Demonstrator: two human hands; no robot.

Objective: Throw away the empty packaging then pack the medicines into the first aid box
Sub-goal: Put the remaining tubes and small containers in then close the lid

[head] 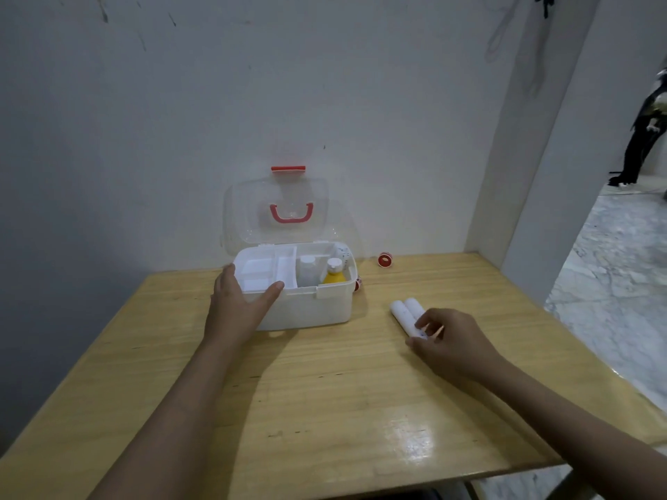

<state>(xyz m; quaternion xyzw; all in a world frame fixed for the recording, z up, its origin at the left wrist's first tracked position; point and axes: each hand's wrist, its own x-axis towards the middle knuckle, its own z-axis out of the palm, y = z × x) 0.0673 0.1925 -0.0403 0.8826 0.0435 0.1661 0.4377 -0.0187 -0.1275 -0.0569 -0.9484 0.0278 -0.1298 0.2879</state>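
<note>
The white first aid box (317,308) stands open near the wall, its clear lid (249,218) with a red handle raised. A white divided tray (263,270) fills its left half. In the right half stand a clear bottle (307,270) and a yellow bottle (334,273). My left hand (240,301) rests spread on the box's front left corner, thumb on the rim. Two white rolls (406,312) lie side by side on the table to the right of the box. My right hand (447,341) has its fingertips pinching their near ends.
A red and white tape roll (385,260) lies by the wall, right of the box. Another red item (357,285) peeks out at the box's right side. The wooden table (325,391) ends at the right, beside a marble floor. A person's legs (646,138) stand far right.
</note>
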